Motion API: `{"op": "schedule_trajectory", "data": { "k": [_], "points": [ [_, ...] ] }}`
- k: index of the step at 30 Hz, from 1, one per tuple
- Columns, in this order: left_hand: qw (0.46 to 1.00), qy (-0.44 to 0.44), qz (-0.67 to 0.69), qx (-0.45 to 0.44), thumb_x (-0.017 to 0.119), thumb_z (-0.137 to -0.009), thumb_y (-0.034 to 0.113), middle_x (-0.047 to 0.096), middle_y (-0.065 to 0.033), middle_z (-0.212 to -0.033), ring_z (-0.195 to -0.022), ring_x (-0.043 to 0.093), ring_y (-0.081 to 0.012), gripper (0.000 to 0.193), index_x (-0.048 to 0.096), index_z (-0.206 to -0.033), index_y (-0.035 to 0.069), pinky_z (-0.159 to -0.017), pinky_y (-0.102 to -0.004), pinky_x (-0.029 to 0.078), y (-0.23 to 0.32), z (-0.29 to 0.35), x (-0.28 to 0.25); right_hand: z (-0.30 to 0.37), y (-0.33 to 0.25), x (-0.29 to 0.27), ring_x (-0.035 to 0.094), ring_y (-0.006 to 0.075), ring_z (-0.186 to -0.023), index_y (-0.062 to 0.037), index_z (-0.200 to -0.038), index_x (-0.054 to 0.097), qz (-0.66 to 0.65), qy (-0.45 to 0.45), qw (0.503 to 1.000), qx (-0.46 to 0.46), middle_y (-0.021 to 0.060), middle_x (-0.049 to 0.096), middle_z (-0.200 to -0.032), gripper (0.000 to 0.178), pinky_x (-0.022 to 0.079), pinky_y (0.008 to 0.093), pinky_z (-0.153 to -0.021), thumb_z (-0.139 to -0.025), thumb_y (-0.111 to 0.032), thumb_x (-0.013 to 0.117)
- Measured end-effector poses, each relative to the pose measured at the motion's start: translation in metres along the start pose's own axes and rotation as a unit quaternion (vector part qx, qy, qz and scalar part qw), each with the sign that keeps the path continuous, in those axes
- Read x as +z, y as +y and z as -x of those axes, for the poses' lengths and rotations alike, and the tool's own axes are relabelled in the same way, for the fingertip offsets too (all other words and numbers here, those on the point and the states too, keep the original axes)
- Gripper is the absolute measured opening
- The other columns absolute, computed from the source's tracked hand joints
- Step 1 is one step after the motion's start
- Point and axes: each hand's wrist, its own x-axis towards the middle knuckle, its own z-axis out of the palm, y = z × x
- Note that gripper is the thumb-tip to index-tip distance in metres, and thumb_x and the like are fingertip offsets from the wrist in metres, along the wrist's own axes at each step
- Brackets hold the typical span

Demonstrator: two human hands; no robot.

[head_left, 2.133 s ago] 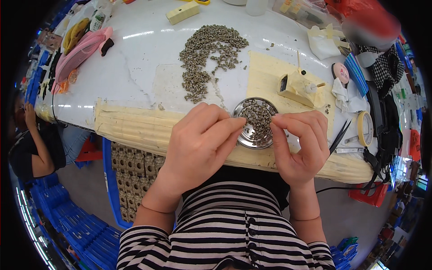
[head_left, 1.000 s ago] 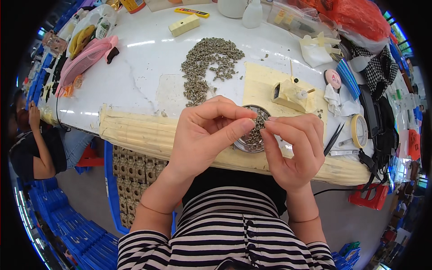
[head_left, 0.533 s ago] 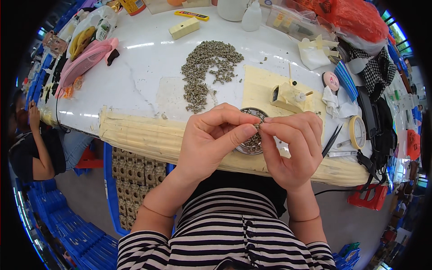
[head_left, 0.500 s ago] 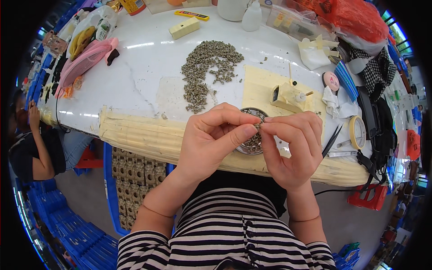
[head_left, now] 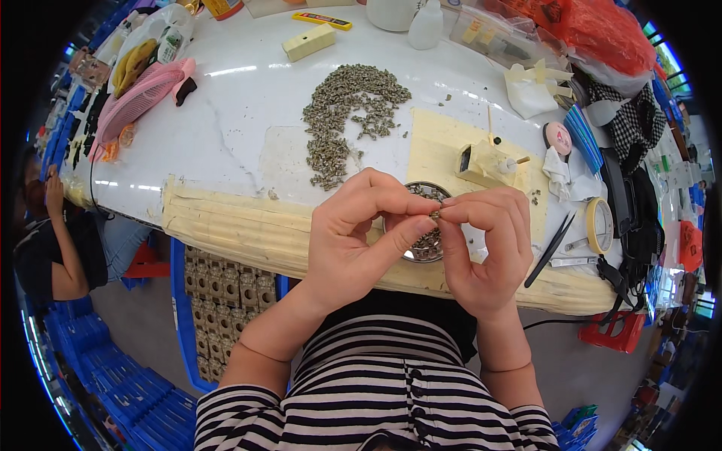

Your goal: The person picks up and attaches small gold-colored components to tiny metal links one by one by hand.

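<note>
Fingertip to fingertip, my left hand (head_left: 352, 244) and my right hand (head_left: 487, 252) meet over a round metal dish (head_left: 423, 260). Between the pinched thumbs and forefingers is a small metal fitting (head_left: 435, 215), mostly covered by the fingers. Both hands are closed on it. Many similar small fittings lie in the dish below, partly hidden by my hands. A curved pile of the same grey fittings (head_left: 325, 124) spreads over the white table beyond my left hand.
Right of my hands are black tweezers (head_left: 549, 249), a tape roll (head_left: 599, 225) and a taped block with a stick (head_left: 485, 165). A blue tray (head_left: 180, 301) of metal parts stands below the padded table edge (head_left: 233, 225). At far left sits another person (head_left: 64, 248).
Both hands stay together over the dish, with only slight finger movement at the fitting. The whole view has shifted a little.
</note>
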Motion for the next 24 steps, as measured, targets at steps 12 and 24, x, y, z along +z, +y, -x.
{"op": "schedule_trajectory", "data": {
  "k": [12, 24],
  "points": [
    [1.0, 0.002, -0.004, -0.012, 0.067, -0.092, -0.003, 0.058, -0.0084, -0.1, -0.087, 0.059, -0.0115, 0.009, 0.067, -0.101, -0.004, -0.077, -0.0234, 0.049, -0.0023, 0.003, -0.0002, 0.0003, -0.0032, -0.0007, 0.059, 0.0212, -0.075, -0.0095, -0.088, 0.067, -0.001, -0.011, 1.0, 0.001, 0.0019, 0.068, -0.085, 0.021, 0.041, 0.034, -0.071, -0.072, -0.002, 0.079],
    [0.998, 0.007, 0.041, -0.045, 0.07, -0.09, -0.003, 0.061, -0.008, -0.098, -0.085, 0.058, -0.0109, 0.01, 0.068, -0.099, -0.004, -0.074, -0.0232, 0.048, 0.0039, 0.0028, 0.0041, 0.0009, -0.0008, -0.0003, 0.06, 0.0196, -0.075, -0.0092, -0.092, 0.07, 0.016, 0.013, 0.999, -0.038, 0.0017, 0.07, -0.089, 0.022, 0.042, 0.0325, -0.07, -0.073, -0.003, 0.08]
  ]
}}
